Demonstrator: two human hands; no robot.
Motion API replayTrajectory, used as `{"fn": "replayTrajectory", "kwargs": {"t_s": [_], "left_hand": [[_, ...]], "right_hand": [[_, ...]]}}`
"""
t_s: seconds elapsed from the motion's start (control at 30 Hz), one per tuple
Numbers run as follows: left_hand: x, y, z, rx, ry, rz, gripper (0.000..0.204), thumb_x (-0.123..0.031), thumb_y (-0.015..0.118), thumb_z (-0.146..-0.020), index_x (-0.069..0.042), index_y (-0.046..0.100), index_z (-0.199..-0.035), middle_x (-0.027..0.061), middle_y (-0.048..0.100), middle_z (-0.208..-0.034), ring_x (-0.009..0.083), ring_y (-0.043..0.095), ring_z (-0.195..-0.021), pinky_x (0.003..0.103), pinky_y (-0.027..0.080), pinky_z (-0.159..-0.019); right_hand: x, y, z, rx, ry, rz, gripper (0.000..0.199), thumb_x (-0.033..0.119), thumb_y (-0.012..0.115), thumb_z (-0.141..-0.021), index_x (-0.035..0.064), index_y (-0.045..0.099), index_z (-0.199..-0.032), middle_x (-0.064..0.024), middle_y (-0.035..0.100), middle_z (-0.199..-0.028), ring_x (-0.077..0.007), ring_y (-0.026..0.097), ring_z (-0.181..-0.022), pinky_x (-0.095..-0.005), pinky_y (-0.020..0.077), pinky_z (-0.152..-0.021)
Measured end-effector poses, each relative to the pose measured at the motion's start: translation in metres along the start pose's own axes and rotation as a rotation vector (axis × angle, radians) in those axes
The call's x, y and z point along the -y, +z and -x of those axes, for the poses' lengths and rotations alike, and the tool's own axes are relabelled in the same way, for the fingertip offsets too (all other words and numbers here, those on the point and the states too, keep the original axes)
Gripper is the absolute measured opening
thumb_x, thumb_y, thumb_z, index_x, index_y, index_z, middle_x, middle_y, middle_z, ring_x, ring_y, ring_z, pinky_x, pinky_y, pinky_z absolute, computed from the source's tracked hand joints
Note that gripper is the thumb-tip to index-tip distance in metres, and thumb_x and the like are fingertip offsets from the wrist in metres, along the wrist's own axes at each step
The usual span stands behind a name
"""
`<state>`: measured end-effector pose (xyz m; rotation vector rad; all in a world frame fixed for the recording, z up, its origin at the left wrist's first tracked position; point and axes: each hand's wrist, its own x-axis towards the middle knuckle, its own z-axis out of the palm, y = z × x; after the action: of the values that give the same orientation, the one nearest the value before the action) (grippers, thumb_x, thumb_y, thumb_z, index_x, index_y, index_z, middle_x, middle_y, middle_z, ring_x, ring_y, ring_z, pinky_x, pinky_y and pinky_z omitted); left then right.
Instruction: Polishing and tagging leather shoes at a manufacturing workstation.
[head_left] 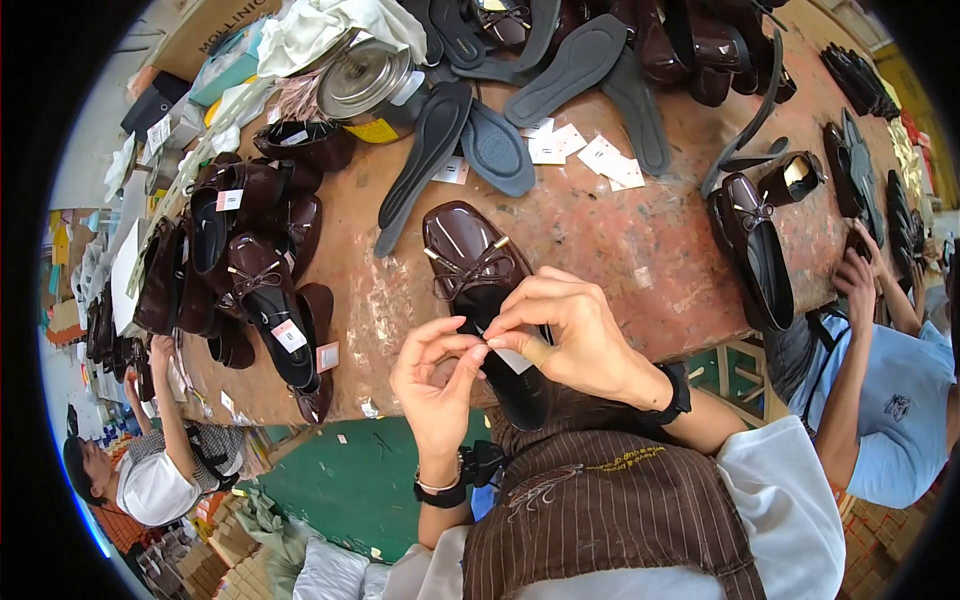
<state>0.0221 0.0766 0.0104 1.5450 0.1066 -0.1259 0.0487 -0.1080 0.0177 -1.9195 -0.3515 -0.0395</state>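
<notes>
A glossy dark-brown shoe (462,232) with a bow lies toe away from me at the table's near edge. Over its opening, my left hand (438,378) and my right hand (578,338) meet fingertip to fingertip. Thumb and forefinger of each are pinched together; whatever tiny thing lies between them is too small to name. Beneath the right fingers a white tag (514,360) shows against the shoe's dark inside. The right hand covers part of the shoe's side.
Finished-looking brown shoes (262,275) with tags pile up at the left. Grey insoles (428,150), white tags (610,160) and a metal pot (370,85) lie farther back. Another pair of shoes (752,245) sits at the right. Co-workers' hands (858,275) reach in from both sides.
</notes>
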Motion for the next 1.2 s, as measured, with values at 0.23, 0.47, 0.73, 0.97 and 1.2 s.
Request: {"fn": "replayTrajectory", "kwargs": {"t_s": [0.23,0.47,0.73,0.97,1.2], "left_hand": [[0.007,0.0,0.001,-0.029,-0.015,0.082,0.03,0.005,0.07,-0.087,0.0,0.057,-0.114,0.008,0.07,-0.089,0.0081,0.063,-0.074,0.02,0.05,-0.062],[0.001,0.023,0.004,-0.24,-0.032,0.146,0.032,0.002,0.071,-0.087,-0.002,0.053,-0.114,0.0036,0.067,-0.083,0.0066,0.057,-0.068,0.019,0.044,-0.055],[0.001,0.004,0.012,-0.067,-0.193,-0.588,0.014,-0.008,0.068,-0.093,-0.004,0.054,-0.092,-0.0018,0.051,-0.076,0.0046,0.047,-0.067,0.02,0.035,-0.052],[-0.113,-0.17,-0.058,-0.715,0.328,-0.711,0.03,-0.023,0.072,-0.092,0.001,0.065,-0.108,0.0016,0.064,-0.092,0.0099,0.06,-0.084,0.024,0.047,-0.078],[-0.203,-0.428,-0.17,-0.639,0.156,-0.565,0.034,-0.028,0.072,-0.09,0.001,0.068,-0.108,0.0018,0.067,-0.092,0.0084,0.063,-0.074,0.022,0.049,-0.064]], "right_hand": [[-0.004,0.004,0.001,0.02,0.044,-0.007,0.012,0.011,0.08,-0.075,0.0076,0.077,-0.086,-0.0056,0.069,-0.081,-0.0238,0.057,-0.077,-0.0353,0.0461,-0.069],[-0.003,-0.015,-0.015,0.122,0.099,-0.171,0.014,0.011,0.078,-0.079,0.0071,0.077,-0.093,-0.0063,0.07,-0.08,-0.0185,0.062,-0.075,-0.0325,0.049,-0.067],[-0.151,-0.116,-0.117,-0.44,0.259,0.762,0.014,0.013,0.068,-0.082,0.0014,0.07,-0.089,-0.0189,0.07,-0.094,-0.0403,0.068,-0.084,-0.0485,0.0543,-0.073],[-0.217,-0.113,-0.13,-0.269,0.454,1.007,0.013,0.018,0.067,-0.082,0.0093,0.072,-0.09,-0.0189,0.071,-0.092,-0.0381,0.07,-0.089,-0.0463,0.0551,-0.079],[-0.125,-0.108,-0.105,-0.321,0.329,0.468,0.018,0.024,0.066,-0.086,0.009,0.07,-0.095,-0.0088,0.074,-0.082,-0.0236,0.071,-0.075,-0.0353,0.0525,-0.068]]}}
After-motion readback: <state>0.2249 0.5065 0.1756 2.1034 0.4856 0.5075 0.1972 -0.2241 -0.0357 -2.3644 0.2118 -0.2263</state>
